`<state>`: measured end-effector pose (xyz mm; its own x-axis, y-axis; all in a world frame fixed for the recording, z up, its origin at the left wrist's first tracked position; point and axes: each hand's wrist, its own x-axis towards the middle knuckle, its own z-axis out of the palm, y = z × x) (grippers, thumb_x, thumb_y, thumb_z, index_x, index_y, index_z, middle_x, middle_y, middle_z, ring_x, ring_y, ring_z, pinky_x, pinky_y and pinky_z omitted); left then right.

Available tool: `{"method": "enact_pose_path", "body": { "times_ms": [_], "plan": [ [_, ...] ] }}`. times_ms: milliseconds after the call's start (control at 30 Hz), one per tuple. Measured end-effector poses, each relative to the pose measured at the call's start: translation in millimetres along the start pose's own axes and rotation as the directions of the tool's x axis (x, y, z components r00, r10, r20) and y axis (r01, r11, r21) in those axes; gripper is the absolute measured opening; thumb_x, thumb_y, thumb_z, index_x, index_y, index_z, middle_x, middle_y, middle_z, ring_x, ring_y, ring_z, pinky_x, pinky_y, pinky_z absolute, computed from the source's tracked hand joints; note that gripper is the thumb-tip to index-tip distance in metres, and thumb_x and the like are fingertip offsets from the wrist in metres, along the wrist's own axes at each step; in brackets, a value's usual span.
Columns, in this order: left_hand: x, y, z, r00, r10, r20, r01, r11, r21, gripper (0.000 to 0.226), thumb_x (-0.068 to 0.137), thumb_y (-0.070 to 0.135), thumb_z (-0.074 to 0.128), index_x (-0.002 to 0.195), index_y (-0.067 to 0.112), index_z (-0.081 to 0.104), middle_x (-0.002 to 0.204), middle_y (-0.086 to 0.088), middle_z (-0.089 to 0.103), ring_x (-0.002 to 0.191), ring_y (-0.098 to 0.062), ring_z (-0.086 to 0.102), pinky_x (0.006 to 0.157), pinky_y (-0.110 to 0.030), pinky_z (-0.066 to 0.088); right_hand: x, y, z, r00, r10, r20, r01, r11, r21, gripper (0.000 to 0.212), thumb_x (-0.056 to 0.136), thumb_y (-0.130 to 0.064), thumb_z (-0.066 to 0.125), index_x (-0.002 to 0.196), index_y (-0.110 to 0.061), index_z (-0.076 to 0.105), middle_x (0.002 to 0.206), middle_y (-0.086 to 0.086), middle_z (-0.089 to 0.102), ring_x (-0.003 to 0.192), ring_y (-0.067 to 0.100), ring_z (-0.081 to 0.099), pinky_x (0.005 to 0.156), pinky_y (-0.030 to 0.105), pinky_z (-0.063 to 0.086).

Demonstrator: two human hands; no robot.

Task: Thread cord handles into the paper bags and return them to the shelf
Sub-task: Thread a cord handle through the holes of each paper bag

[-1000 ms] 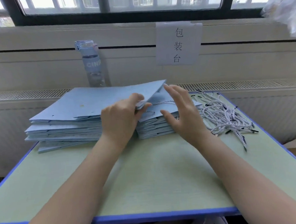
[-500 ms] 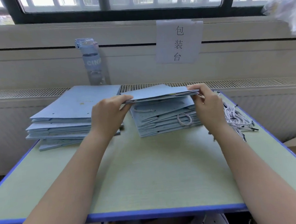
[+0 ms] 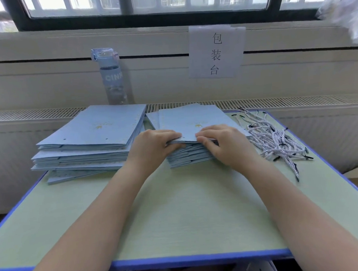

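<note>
We see the left hand (image 3: 154, 149) and right hand (image 3: 223, 146) pinching the near edge of the top paper bag (image 3: 194, 120), flat matte pale blue, on the right-hand stack (image 3: 188, 158); the thumbs are probably tucked beneath. A taller stack (image 3: 87, 148) lies just left, twisted white cords (image 3: 273, 138) are heaped at right, and a water bottle (image 3: 111, 76) and paper sign (image 3: 216, 51) stand beyond the smooth green table (image 3: 198, 213)

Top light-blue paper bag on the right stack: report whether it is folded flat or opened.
Folded flat. The light-blue paper bag lies thin and level on the right stack; left hand and right hand pinch its near edge.
</note>
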<state>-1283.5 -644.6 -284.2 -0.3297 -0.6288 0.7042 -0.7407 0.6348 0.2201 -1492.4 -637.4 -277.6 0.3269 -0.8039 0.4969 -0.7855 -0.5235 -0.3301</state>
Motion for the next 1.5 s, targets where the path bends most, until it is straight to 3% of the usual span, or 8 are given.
{"method": "enact_pose_path", "body": {
  "times_ms": [533,800,933,1067,1167,1233,1400,1500],
  "plan": [
    [-3,9,-1,0.978,-0.205,0.047,0.210,0.965,-0.160,0.039,0.079,0.049,0.068,0.097,0.015,0.075,0.091,0.002,0.074,0.084,-0.011,0.068,0.077,-0.033,0.054,2,6,-8,0.992,0.121,0.048,-0.127,0.982,0.141,0.016,0.085,-0.028,0.066,0.098,-0.024,0.074,0.103,-0.006,0.071,0.105,0.012,0.058,0.095,0.032,0.043],
    [-3,23,5,0.953,-0.303,0.015,0.300,0.932,-0.203,0.039,0.080,0.050,0.062,0.104,0.022,0.073,0.092,0.007,0.073,0.085,-0.011,0.066,0.078,-0.031,0.051,1,3,-6,0.972,0.024,-0.233,-0.041,0.997,-0.070,0.034,0.089,-0.043,0.046,0.091,-0.019,0.071,0.066,0.007,0.067,0.064,0.031,0.059,0.056,0.033,0.042],
    [1,22,2,0.912,-0.410,0.008,0.386,0.851,-0.356,0.011,0.085,0.024,0.068,0.094,0.020,0.075,0.081,0.016,0.070,0.073,0.001,0.063,0.072,-0.023,0.050,0,0,-6,0.961,-0.001,-0.277,-0.022,0.997,-0.077,0.032,0.088,-0.039,0.049,0.087,-0.016,0.071,0.059,0.007,0.064,0.055,0.031,0.057,0.051,0.030,0.037],
    [4,23,-3,0.864,-0.501,0.044,0.460,0.751,-0.475,0.003,0.081,0.022,0.074,0.080,0.021,0.076,0.074,0.015,0.071,0.071,0.002,0.065,0.074,-0.018,0.051,1,3,-7,0.988,0.021,-0.152,-0.027,0.999,-0.040,0.019,0.093,-0.025,0.054,0.101,-0.019,0.070,0.076,0.005,0.071,0.070,0.030,0.062,0.059,0.034,0.044],
    [4,21,-1,0.840,-0.538,0.074,0.500,0.712,-0.492,0.003,0.079,0.023,0.075,0.076,0.023,0.076,0.074,0.012,0.072,0.073,-0.003,0.067,0.077,-0.023,0.054,2,10,-6,1.000,0.002,-0.024,-0.002,1.000,-0.027,0.035,0.088,-0.003,0.053,0.112,-0.023,0.067,0.099,0.001,0.072,0.090,0.028,0.063,0.074,0.040,0.050],
    [4,20,-1,0.836,-0.545,0.067,0.501,0.709,-0.496,0.004,0.079,0.023,0.075,0.075,0.024,0.075,0.073,0.012,0.072,0.072,-0.004,0.067,0.077,-0.023,0.054,2,12,-6,0.998,-0.012,-0.060,0.011,1.000,-0.027,0.037,0.086,0.000,0.053,0.111,-0.023,0.068,0.099,0.000,0.072,0.090,0.026,0.064,0.075,0.040,0.051],
    [3,19,0,0.890,-0.456,0.013,0.421,0.812,-0.405,0.008,0.082,0.022,0.072,0.083,0.014,0.076,0.074,0.013,0.070,0.071,0.001,0.066,0.074,-0.016,0.052,1,8,-16,0.985,0.070,-0.156,-0.026,0.962,0.271,0.022,0.084,-0.002,0.066,0.103,-0.011,0.071,0.081,0.000,0.069,0.076,-0.010,0.059,0.071,0.001,0.039],
    [1,17,2,0.913,-0.409,0.011,0.388,0.856,-0.341,0.010,0.083,0.023,0.071,0.085,0.015,0.076,0.074,0.013,0.070,0.072,0.001,0.065,0.074,-0.018,0.052,1,11,-14,0.987,0.064,-0.149,-0.028,0.973,0.230,0.013,0.083,-0.005,0.069,0.094,-0.009,0.074,0.079,-0.008,0.065,0.073,-0.017,0.054,0.070,-0.002,0.035]
  ]
}}
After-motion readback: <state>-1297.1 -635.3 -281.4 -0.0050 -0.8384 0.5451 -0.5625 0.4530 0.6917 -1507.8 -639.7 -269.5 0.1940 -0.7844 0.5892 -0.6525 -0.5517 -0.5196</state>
